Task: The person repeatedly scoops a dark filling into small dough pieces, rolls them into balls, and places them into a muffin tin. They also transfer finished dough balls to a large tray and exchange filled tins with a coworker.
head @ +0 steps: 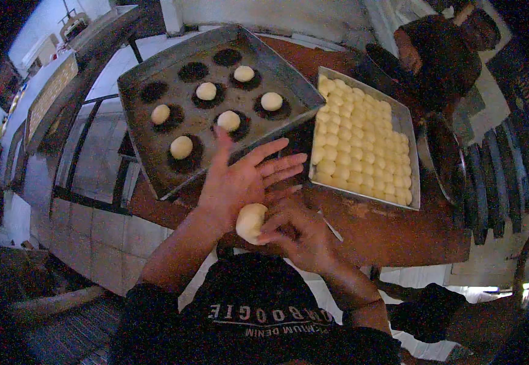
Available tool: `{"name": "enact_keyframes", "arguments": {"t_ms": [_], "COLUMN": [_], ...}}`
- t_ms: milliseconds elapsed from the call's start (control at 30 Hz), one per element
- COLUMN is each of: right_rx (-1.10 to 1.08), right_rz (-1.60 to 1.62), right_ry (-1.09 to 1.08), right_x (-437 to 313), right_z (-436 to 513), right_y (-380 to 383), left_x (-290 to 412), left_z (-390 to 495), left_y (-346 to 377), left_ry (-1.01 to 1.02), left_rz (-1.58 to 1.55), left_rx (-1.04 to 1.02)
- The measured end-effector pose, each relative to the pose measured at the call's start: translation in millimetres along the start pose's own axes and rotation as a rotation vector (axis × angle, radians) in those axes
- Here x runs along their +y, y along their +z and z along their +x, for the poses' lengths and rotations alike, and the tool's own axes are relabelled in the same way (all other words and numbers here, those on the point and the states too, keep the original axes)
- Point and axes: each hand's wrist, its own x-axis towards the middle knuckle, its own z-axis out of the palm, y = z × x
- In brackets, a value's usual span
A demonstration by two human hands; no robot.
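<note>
Between the fingertips of my right hand is a pale dough ball, held just below my left palm. My left hand is palm up with its fingers spread, over the near edge of a large dark metal baking pan. Several round dark spots mark the pan, and several dough balls, one of them here, rest on or beside them. To the right of my hands, a metal tray holds closely packed rows of dough balls, with a gap at its far right corner.
Pan and tray stand on a brown table. A thin pale tool lies near my right hand. One person is beyond the tray, another at lower right. A further tray is at far left.
</note>
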Motion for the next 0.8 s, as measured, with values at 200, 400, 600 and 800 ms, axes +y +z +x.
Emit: {"name": "enact_keyframes", "arguments": {"t_ms": [200,400,600,800], "right_rx": [0.226,-0.034,0.094,-0.163], "right_rz": [1.072,0.214,-0.423,-0.511], "right_ry": [0.588,0.352,-0.101,-0.441], "right_x": [3.6,64.2,-20.2,-11.5], "right_z": [40.6,66.4,119.5,148.4], "right_y": [24.7,49.3,60.0,94.7], "left_x": [-25.6,14.0,33.7,70.2], "left_z": [-20.9,-43.3,-49.5,-56.9], "left_y": [-41.5,-22.4,-114.4,-111.3], "left_ry": [0.508,0.572,0.998,0.994], "left_rz": [0.862,1.139,1.728,1.672], "left_rx": [-0.036,0.652,0.777,0.584]}}
